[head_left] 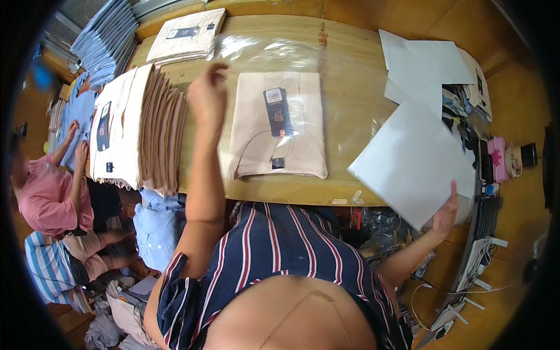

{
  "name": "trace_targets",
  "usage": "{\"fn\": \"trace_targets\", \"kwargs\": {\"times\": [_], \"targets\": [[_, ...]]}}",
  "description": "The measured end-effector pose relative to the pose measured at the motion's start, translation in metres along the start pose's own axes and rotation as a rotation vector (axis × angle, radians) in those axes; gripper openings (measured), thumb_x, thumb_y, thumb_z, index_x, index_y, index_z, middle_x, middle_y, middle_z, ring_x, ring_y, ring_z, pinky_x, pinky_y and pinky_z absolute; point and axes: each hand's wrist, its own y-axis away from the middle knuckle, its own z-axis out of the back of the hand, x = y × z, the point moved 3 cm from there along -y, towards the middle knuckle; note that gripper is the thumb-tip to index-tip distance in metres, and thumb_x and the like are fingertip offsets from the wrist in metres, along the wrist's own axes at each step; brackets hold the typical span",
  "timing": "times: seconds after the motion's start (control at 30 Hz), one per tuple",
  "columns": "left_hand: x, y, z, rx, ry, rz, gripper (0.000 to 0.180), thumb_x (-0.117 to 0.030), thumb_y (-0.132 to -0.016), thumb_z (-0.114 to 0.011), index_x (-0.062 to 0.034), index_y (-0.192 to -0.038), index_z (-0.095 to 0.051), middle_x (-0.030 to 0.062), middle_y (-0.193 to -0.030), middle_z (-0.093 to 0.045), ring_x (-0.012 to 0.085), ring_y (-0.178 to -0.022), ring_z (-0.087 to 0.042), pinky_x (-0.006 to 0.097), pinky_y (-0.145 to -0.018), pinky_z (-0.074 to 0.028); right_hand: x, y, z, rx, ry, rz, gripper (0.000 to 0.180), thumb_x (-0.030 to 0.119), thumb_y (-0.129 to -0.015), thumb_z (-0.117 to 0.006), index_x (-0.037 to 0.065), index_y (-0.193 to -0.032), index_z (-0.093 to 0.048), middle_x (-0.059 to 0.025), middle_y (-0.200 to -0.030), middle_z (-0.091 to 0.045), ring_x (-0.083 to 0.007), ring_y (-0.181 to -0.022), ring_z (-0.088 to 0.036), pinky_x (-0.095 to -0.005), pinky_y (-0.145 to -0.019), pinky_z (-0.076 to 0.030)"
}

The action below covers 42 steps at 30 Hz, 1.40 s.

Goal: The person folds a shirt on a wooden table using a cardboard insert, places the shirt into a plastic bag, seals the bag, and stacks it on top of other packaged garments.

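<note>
A folded cream garment (303,140) with a dark blue hang tag (279,119) lies flat in the middle of the table. Clear plastic film (344,76) spreads over and beyond it. My left hand (208,96) is raised just left of this garment, fingers loosely bent and apart, with nothing visible in them. On the right, my right hand (446,213) grips the edge of a large white sheet (414,163), its near corner jutting past the table's front edge. Some of the right fingers are hidden.
A tall stack of folded cream garments (160,128) stands to the left, another pile (186,35) at the back. More white sheets (429,64) lie at the far right. Blue folded garments (105,41) are stacked far left. A person in pink (55,201) works there. A keyboard (489,221) sits at right.
</note>
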Motion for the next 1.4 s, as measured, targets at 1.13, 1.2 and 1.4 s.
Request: {"fn": "trace_targets", "kwargs": {"times": [1.13,1.2,1.4], "targets": [[-0.054,-0.061,-0.105,0.929,0.427,-0.426,0.029,0.001,-0.069,-0.057,-0.0073,-0.096,-0.061,0.0042,-0.082,-0.062,0.0122,-0.065,-0.055,0.026,-0.062,-0.046,-0.076,-0.069,-0.243,0.087,0.19,-0.084,0.016,0.001,-0.077,-0.055,-0.004,-0.092,-0.06,-0.0086,-0.076,-0.06,-0.0126,-0.064,-0.057,-0.0224,-0.06,-0.045],[-0.056,-0.074,-0.084,0.894,0.435,-0.446,0.034,0.003,-0.068,-0.055,-0.0078,-0.099,-0.059,0.0034,-0.084,-0.062,0.0111,-0.064,-0.054,0.025,-0.061,-0.045,-0.05,-0.084,-0.261,0.177,0.303,-0.062,0.015,-0.001,-0.077,-0.054,-0.003,-0.09,-0.061,-0.0074,-0.075,-0.06,-0.0128,-0.064,-0.058,-0.0216,-0.063,-0.045],[-0.072,-0.147,-0.05,0.675,0.125,-0.58,0.034,0.009,-0.065,-0.046,-0.0004,-0.097,-0.053,0.0069,-0.084,-0.058,0.015,-0.066,-0.052,0.026,-0.06,-0.043,0.009,-0.169,-0.331,0.387,0.852,0.243,0.024,-0.003,-0.073,-0.047,0.004,-0.089,-0.063,-0.0076,-0.073,-0.061,-0.0142,-0.063,-0.056,-0.0257,-0.061,-0.044]]}}
